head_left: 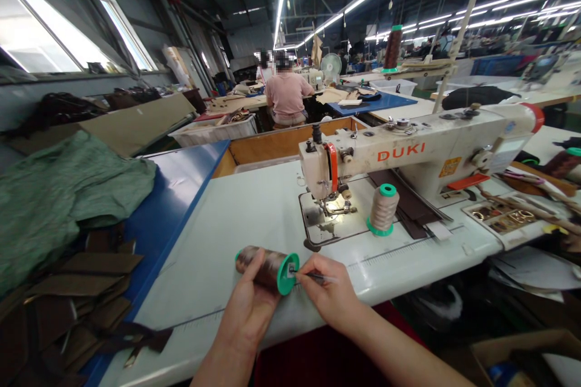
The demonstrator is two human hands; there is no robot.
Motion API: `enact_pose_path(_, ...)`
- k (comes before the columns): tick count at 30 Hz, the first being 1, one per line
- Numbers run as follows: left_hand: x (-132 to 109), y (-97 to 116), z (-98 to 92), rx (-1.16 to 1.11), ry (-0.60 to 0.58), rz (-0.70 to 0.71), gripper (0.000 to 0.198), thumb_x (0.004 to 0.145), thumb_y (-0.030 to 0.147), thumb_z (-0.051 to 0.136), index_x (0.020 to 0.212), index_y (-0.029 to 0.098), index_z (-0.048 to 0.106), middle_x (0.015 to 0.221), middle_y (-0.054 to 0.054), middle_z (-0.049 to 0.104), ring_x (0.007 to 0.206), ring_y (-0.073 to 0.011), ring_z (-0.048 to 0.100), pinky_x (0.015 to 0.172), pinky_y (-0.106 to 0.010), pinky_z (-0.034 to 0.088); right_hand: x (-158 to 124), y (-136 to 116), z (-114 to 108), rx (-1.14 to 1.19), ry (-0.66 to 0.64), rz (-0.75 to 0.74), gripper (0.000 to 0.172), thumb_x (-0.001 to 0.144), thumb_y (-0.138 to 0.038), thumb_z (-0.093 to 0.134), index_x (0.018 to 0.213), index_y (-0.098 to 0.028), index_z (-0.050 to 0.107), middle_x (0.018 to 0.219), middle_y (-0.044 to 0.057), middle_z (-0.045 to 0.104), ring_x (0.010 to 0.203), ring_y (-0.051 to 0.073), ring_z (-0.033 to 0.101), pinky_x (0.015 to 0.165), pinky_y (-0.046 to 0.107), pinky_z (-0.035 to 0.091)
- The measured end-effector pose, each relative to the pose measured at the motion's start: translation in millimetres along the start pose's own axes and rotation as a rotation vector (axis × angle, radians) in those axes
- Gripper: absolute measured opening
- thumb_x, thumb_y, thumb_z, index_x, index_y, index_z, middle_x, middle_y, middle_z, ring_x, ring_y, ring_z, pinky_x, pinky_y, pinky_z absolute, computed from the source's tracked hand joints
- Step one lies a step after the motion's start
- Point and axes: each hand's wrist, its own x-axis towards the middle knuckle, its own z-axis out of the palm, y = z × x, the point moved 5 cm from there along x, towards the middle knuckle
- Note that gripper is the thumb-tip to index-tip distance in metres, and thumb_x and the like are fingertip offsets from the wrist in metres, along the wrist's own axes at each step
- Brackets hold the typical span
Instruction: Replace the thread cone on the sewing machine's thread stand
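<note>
My left hand (247, 308) is wrapped round a brown thread spool (265, 263), which lies on its side just above the table's front edge. Its green base faces right and bears a small pale label (291, 270). Pinched in my right hand (333, 293) is a slim pen-like tool (320, 277), dark with a clear or pale end, its tip at the label. Whether the tip touches it I cannot tell. Behind my right hand, a beige thread spool (384, 210) stands upright beside the needle plate of the sewing machine (417, 148).
Dark fabric strips (411, 202) lie under the machine arm. A tray of metal fittings (503, 217) sits to the right. Green cloth (68, 187) and brown cut pieces (82, 284) cover the blue surface (167, 205) at left. A person in pink (289, 97) sits ahead.
</note>
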Motion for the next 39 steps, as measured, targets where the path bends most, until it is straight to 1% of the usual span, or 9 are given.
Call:
enact_pose_path(5, -0.6, -0.3, 0.8, 0.0, -0.006, -0.001, 0.026, 0.092, 0.004, 0.047, 0.07, 0.017, 0.055, 0.061, 0.004, 0.063, 0.046, -0.0097, 0.061, 0.047, -0.022, 0.055, 0.4, 1.4, -0.5, 0.002, 0.014, 0.01, 0.017, 0.082, -0.025, 0.058, 0.066, -0.019, 0.058, 0.06, -0.003, 0.055, 0.057, 0.012, 0.051, 0.056, 0.022, 0.038)
enact_pose_path(9, -1.6, -0.3, 2.4, -0.002, -0.006, -0.005, 0.026, 0.092, 0.004, 0.046, 0.071, 0.017, 0.055, 0.061, 0.004, 0.063, 0.047, -0.0095, 0.061, 0.049, -0.022, 0.056, 0.4, 1.4, 0.5, 0.007, -0.016, 0.009, 0.015, 0.08, -0.024, 0.061, 0.066, -0.019, 0.059, 0.06, -0.003, 0.056, 0.056, 0.011, 0.051, 0.054, 0.022, 0.038)
enact_pose_path(14, -0.3, -0.5, 1.9, 0.017, 0.011, -0.005, 0.024, 0.091, 0.004, 0.048, 0.073, 0.017, 0.057, 0.062, 0.004, 0.064, 0.047, -0.0102, 0.062, 0.049, -0.023, 0.055, 1.4, 1.2, -1.5, 0.006, 0.024, 0.017, 0.017, 0.082, -0.024, 0.058, 0.066, -0.019, 0.058, 0.061, -0.003, 0.055, 0.057, 0.011, 0.051, 0.055, 0.022, 0.038)
enact_pose_path(17, -0.2, -0.4, 1.1, 0.024, 0.014, -0.009, 0.023, 0.091, 0.005, 0.048, 0.073, 0.017, 0.057, 0.064, 0.003, 0.064, 0.048, -0.0109, 0.062, 0.048, -0.023, 0.055, 1.1, -0.2, -0.4, 0.002, -0.002, 0.012, 0.015, 0.08, -0.024, 0.06, 0.066, -0.019, 0.058, 0.06, -0.003, 0.055, 0.056, 0.011, 0.05, 0.055, 0.022, 0.038)
enact_pose_path(20, -1.3, 0.0, 0.7, 0.014, 0.01, -0.003, 0.024, 0.09, 0.004, 0.048, 0.072, 0.017, 0.056, 0.065, 0.003, 0.063, 0.049, -0.0101, 0.061, 0.05, -0.022, 0.055, 0.9, -0.9, -0.8, -0.002, -0.006, 0.017, 0.017, 0.08, -0.025, 0.059, 0.064, -0.02, 0.057, 0.059, -0.003, 0.053, 0.054, 0.011, 0.049, 0.053, 0.022, 0.037)
enact_pose_path(23, -2.0, -0.1, 1.0, 0.012, 0.001, 0.004, 0.023, 0.09, 0.003, 0.049, 0.073, 0.017, 0.056, 0.066, 0.003, 0.063, 0.05, -0.0101, 0.061, 0.051, -0.023, 0.055, 1.2, -0.8, -1.6, -0.007, 0.01, 0.023, 0.017, 0.082, -0.026, 0.057, 0.066, -0.02, 0.058, 0.061, -0.003, 0.055, 0.057, 0.012, 0.05, 0.055, 0.023, 0.039)
enact_pose_path(27, -1.5, -0.8, 1.2, 0.021, -0.011, 0.005, 0.023, 0.09, 0.004, 0.049, 0.072, 0.017, 0.057, 0.065, 0.003, 0.062, 0.049, -0.0099, 0.06, 0.051, -0.022, 0.055, 1.4, -0.3, 0.0, -0.006, -0.023, 0.018, 0.016, 0.08, -0.026, 0.059, 0.065, -0.02, 0.059, 0.06, -0.003, 0.056, 0.056, 0.012, 0.051, 0.055, 0.023, 0.039)
enact_pose_path(32, -0.9, -0.9, -0.1, 0.024, -0.007, 0.0, 0.023, 0.09, 0.004, 0.05, 0.073, 0.018, 0.057, 0.065, 0.004, 0.063, 0.051, -0.0094, 0.062, 0.054, -0.022, 0.055, 1.8, 0.1, -1.6, -0.006, 0.005, 0.028, 0.017, 0.081, -0.025, 0.058, 0.065, -0.02, 0.057, 0.06, -0.003, 0.055, 0.057, 0.012, 0.051, 0.055, 0.023, 0.039)
enact_pose_path(39, 1.8, -1.0, -2.3, 0.017, -0.007, 0.003, 0.022, 0.09, 0.004, 0.049, 0.074, 0.017, 0.058, 0.067, 0.003, 0.065, 0.052, -0.0099, 0.063, 0.054, -0.022, 0.056, 2.7, -2.1, -1.6, -0.003, 0.002, 0.026, 0.017, 0.08, -0.024, 0.059, 0.063, -0.019, 0.057, 0.059, -0.003, 0.054, 0.055, 0.011, 0.05, 0.054, 0.022, 0.039)
